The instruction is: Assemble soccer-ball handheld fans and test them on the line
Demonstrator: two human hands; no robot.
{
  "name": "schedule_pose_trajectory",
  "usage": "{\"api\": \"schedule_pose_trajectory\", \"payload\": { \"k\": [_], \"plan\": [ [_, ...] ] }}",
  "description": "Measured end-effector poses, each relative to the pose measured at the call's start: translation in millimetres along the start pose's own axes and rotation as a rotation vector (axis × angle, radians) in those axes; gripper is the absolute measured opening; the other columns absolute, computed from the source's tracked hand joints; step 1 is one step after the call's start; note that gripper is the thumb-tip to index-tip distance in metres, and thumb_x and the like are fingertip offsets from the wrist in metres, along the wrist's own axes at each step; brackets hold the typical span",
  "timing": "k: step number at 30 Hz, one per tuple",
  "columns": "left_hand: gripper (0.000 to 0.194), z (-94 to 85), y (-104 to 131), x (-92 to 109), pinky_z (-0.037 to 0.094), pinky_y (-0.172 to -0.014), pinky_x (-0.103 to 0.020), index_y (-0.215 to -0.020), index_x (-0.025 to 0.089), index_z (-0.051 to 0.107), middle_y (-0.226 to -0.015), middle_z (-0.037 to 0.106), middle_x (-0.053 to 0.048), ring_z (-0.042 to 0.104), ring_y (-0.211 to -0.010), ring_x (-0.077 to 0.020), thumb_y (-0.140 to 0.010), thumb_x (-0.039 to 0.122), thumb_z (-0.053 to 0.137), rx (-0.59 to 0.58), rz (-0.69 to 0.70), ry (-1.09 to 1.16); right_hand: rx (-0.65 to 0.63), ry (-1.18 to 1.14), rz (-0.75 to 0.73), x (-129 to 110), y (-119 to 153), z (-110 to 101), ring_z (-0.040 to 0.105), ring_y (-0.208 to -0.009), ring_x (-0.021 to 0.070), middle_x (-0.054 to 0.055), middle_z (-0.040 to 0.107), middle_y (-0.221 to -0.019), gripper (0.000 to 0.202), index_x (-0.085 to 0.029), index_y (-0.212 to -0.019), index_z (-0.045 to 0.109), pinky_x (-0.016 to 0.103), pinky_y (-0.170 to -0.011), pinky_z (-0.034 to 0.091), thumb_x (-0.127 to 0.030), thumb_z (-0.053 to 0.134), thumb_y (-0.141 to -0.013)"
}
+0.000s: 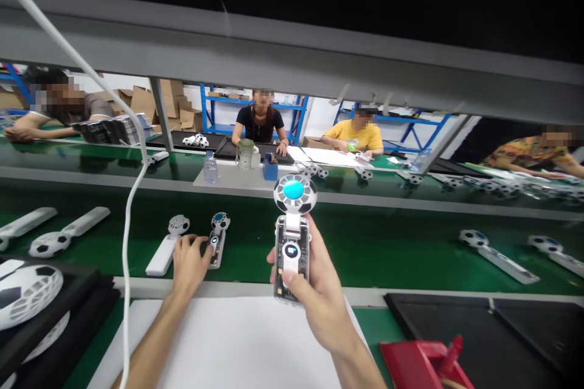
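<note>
No text legible, pale digits [291, 250] on round display [291, 251] of handheld fan [292, 232], centre of frame, too small to read

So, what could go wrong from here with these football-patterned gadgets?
The raised gadget could slip, since only the right hand holds it up. The left hand, at the clear-bodied gadget, might nudge the white gadget beside it. The white cable, hanging near the left forearm in view, could perhaps snag.
</note>
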State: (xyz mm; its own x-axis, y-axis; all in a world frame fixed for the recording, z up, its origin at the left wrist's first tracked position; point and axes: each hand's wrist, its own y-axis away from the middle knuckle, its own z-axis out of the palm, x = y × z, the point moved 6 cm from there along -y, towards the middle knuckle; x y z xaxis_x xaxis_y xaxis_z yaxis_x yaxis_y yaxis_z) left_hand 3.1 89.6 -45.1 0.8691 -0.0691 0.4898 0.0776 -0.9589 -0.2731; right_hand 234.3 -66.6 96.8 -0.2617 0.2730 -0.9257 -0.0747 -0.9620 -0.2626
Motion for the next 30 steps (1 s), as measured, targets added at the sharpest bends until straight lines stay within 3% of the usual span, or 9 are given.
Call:
{"api": "schedule_pose_trajectory", "payload": {
  "k": [5, 7, 10, 16, 20, 24, 27, 30],
  "plan": [
    [0.048, -25.4, -2.5, -27.3, 0.024, -0.107, -0.059, -0.132, 0.015, 0.054, -0.139, 0.041, -0.021, 0.030, -0.133, -0.0426, -0.089, 0.034, 0.044, 0.149, -0.231, -0.143, -0.052, -0.093, -0.025, -4.8, -2.6, 1.6, 0.061, -0.071, 0.0175, 0.005, 0.068, -0.092, 0.072, -0.026, -0.149, 0.032, 0.031, -0.063, 0.050, -0.030, 0.066, -0.086],
    [0.058, -24.6, -3.1, -41.0, 0.030, -0.099, -0.063, -0.140, 0.011, 0.045, -0.135, 0.044, -0.025, 0.037, -0.126, -0.0467, -0.087, 0.037, 0.047, 0.111, -0.302, -0.170, -0.023, -0.146, -0.027, -6.7, -4.2, 0.9, 0.062, -0.064, 0.0163, 0.007, 0.069, -0.097, 0.059, -0.023, -0.139, 0.043, 0.030, -0.057, 0.050, -0.032, 0.066, -0.086],
    [0.063, -15.2, -3.9, -56.3, 0.036, -0.093, -0.063, -0.139, 0.008, 0.045, -0.126, 0.050, -0.027, 0.045, -0.117, -0.0487, -0.086, 0.042, 0.049, 0.013, -0.342, -0.180, 0.084, -0.177, -0.002, -6.5, -6.6, -2.9, 0.065, -0.061, 0.0145, 0.011, 0.069, -0.110, 0.043, -0.019, -0.123, 0.054, 0.027, -0.051, 0.051, -0.035, 0.067, -0.085],
    [0.056, -3.8, -8.2, -65.5, 0.040, -0.093, -0.058, -0.136, 0.009, 0.048, -0.127, 0.050, -0.027, 0.046, -0.121, -0.0466, -0.090, 0.040, 0.047, -0.072, -0.354, -0.097, 0.109, -0.222, 0.064, -1.3, -8.9, -4.1, 0.068, -0.057, 0.0163, 0.009, 0.074, -0.092, 0.035, -0.015, -0.108, 0.058, 0.026, -0.049, 0.055, -0.035, 0.066, -0.080],
    [0.049, -4.8, -15.7, -69.6, 0.042, -0.096, -0.053, -0.128, 0.013, 0.054, -0.125, 0.055, -0.019, 0.051, -0.120, -0.0365, -0.090, 0.042, 0.057, -0.106, -0.400, 0.067, 0.173, -0.228, 0.007, -4.8, -6.8, -9.1, 0.070, -0.056, 0.0188, 0.007, 0.075, -0.085, 0.054, -0.016, -0.119, 0.051, 0.029, -0.052, 0.058, -0.026, 0.069, -0.069],
    [0.036, -13.2, -21.7, -67.3, 0.050, -0.086, -0.041, -0.112, 0.015, 0.060, -0.104, 0.063, -0.007, 0.061, -0.095, -0.0213, -0.090, 0.043, 0.061, -0.108, -0.462, 0.341, 0.222, -0.204, 0.014, -9.1, -2.2, -10.6, 0.068, -0.053, 0.0200, 0.006, 0.075, -0.083, 0.075, -0.016, -0.138, 0.037, 0.030, -0.047, 0.057, -0.022, 0.065, -0.069],
    [0.039, -27.1, -21.3, -56.7, 0.050, -0.067, -0.033, -0.107, 0.013, 0.062, -0.087, 0.063, -0.005, 0.060, -0.075, -0.0184, -0.087, 0.047, 0.060, -0.061, -0.495, 0.593, 0.221, -0.218, -0.020, -14.7, 0.7, -9.6, 0.068, -0.055, 0.0194, 0.006, 0.073, -0.088, 0.070, -0.017, -0.136, 0.040, 0.030, -0.047, 0.056, -0.022, 0.063, -0.070],
    [0.043, -45.4, -17.9, -38.2, 0.045, -0.056, -0.029, -0.103, 0.013, 0.063, -0.077, 0.062, -0.004, 0.058, -0.066, -0.0184, -0.081, 0.051, 0.059, -0.023, -0.484, 0.857, 0.171, -0.210, -0.051, -19.7, 2.5, -4.2, 0.064, -0.054, 0.0165, 0.006, 0.071, -0.086, 0.048, -0.017, -0.124, 0.052, 0.025, -0.043, 0.050, -0.032, 0.063, -0.080]
  ]
}}
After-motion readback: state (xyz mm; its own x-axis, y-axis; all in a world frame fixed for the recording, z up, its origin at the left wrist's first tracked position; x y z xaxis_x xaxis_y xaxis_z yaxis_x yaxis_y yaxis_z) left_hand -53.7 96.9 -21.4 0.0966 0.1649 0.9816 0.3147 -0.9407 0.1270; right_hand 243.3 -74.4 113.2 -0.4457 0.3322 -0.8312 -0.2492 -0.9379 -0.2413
